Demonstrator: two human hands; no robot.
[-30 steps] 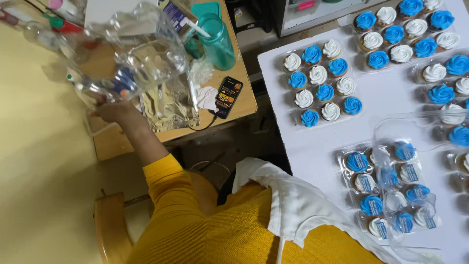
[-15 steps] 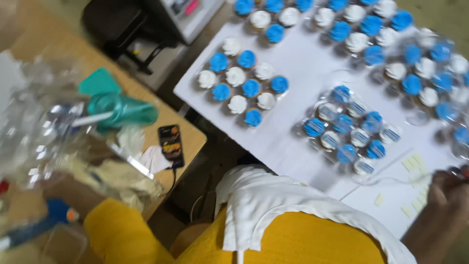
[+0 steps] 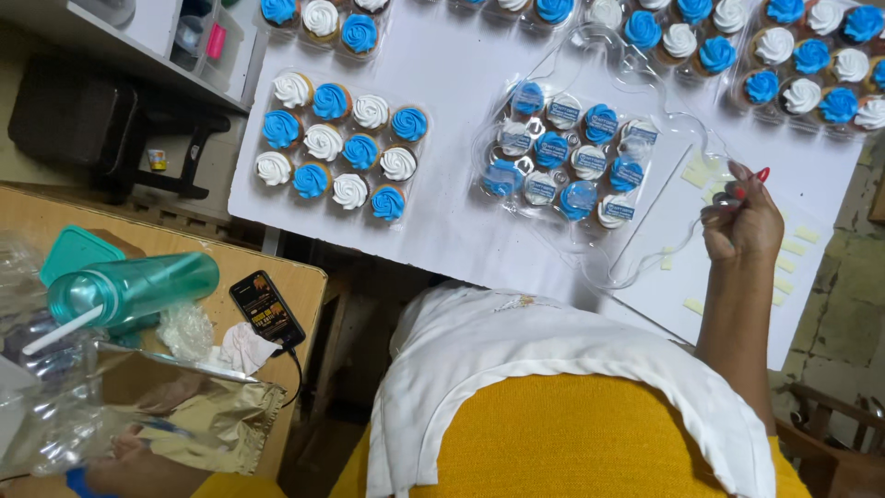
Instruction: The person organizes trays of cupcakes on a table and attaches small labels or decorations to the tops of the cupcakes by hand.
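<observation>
While the right hand rests on the white table, its fingers curl loosely together at the edge of the clear plastic cupcake box, which lies just left of that hand; whether they pinch anything I cannot tell. Blue and white frosted cupcakes with small labels fill the box. Further left of the box sits an open tray of cupcakes. Far left of it, on the wooden desk, the left hand shows through a crumpled clear bag; its grip is hidden. Nearby lie a teal tumbler and a phone.
</observation>
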